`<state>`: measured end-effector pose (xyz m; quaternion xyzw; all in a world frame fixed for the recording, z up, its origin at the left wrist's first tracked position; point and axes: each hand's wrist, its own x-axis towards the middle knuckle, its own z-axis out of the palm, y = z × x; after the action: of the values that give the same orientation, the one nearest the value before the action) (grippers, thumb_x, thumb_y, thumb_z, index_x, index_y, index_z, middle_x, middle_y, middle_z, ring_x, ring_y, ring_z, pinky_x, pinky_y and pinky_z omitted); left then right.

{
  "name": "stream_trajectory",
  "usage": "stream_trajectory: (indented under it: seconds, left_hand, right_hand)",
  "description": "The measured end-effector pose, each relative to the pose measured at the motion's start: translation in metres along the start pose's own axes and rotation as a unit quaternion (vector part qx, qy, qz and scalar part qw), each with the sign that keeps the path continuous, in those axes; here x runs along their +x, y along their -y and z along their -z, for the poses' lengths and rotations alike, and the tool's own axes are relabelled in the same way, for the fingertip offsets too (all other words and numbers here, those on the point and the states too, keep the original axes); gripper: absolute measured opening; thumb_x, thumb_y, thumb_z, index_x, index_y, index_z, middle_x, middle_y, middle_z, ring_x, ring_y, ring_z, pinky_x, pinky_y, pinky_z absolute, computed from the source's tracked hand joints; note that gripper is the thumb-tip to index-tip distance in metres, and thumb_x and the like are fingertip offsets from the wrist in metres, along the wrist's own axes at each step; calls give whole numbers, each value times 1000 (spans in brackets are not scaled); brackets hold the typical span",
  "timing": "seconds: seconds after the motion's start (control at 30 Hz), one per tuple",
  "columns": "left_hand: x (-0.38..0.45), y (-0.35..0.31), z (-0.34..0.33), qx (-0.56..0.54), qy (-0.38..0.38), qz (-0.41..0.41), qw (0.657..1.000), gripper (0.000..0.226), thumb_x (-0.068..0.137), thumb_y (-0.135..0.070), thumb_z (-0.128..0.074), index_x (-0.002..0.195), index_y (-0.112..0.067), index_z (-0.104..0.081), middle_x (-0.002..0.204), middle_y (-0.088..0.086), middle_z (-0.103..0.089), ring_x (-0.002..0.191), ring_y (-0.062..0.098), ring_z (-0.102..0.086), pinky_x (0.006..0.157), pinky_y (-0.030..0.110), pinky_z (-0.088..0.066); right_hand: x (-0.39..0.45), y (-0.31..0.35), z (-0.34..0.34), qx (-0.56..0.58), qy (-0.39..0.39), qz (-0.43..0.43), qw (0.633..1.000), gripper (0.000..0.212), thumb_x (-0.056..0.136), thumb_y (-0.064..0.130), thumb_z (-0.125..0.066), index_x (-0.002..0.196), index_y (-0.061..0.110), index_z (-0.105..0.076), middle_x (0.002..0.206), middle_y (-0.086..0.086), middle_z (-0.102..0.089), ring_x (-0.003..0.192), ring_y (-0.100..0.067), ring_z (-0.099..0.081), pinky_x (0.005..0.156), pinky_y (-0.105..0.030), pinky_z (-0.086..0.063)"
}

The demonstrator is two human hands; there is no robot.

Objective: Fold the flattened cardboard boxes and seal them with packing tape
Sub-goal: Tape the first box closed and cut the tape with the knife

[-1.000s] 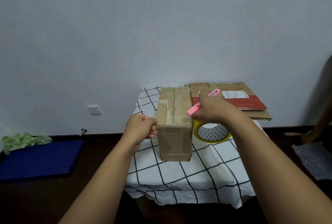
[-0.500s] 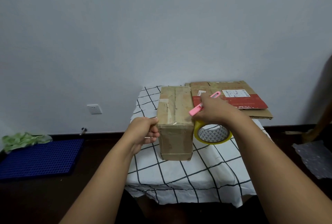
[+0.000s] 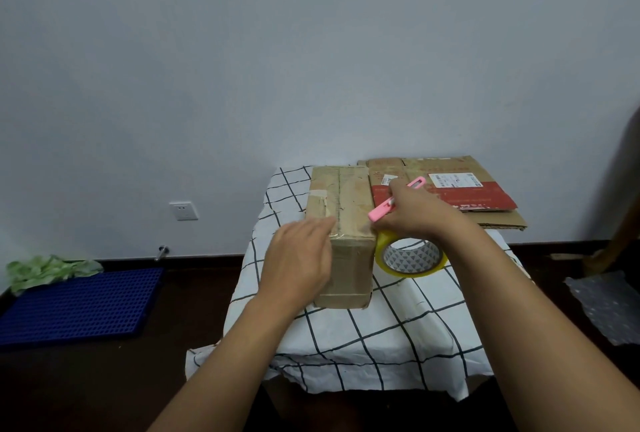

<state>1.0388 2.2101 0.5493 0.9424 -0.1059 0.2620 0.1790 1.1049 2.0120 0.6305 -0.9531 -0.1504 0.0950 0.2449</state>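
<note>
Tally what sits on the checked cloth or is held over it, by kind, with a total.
Folded cardboard box: 1
Flattened cardboard boxes: at least 1; the stack's layers can't be separated
Yellow tape roll: 1
Pink cutter, held in the right hand: 1
Total: at least 4

Left hand (image 3: pixel 298 260) flat, right hand (image 3: pixel 412 211) clenched

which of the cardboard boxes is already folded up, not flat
The plain brown box under the left hand, standing as a closed block. The other cardboard, with the red band and white label, lies flat behind the right hand.
</note>
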Motion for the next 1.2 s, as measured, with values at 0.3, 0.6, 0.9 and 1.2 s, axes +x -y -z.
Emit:
stream_trajectory:
  seconds: [0.3, 0.6, 0.9, 1.2]
  left_hand:
    - [4, -34, -16, 163, 48, -46, 984, 59, 85, -37, -50, 138, -9, -51, 146, 11, -48, 139, 28, -40, 116, 42, -20]
    - [13, -37, -26, 129, 94, -51, 986, 52, 99, -39, -51, 145, -16, -44, 150, 2, -45, 140, 23, -39, 114, 40, -28]
    - [16, -39, -27, 140, 113, -45, 983, 51, 101, -41, -42, 150, -31, -34, 154, -5, -39, 142, 24, -36, 114, 43, -28]
    - [18, -44, -27, 141, 115, -48, 982, 47, 102, -42, -38, 148, -33, -37, 155, -6, -38, 143, 22, -35, 115, 43, -26]
  right_hand:
    - [0, -2, -1, 6, -8, 1, 1000, 36, 88, 27, -66, 110, 14, -41, 86, -3, -56, 75, -11, -52, 58, -29, -41]
    - [-6, -32, 4, 177, -59, 2, 982, 42, 85, 42, -70, 111, 18, -49, 101, -2, -62, 93, -19, -59, 80, -40, -49]
    - [-16, -50, -6, 220, -101, 46, 969, 34, 88, 33, -70, 91, 17, -40, 81, 2, -47, 70, -12, -43, 59, -30, -34]
    - [-8, -57, 8, 33, -8, -2, 999, 43, 85, 43, -70, 106, 17, -43, 90, -5, -58, 77, -15, -55, 58, -31, -40]
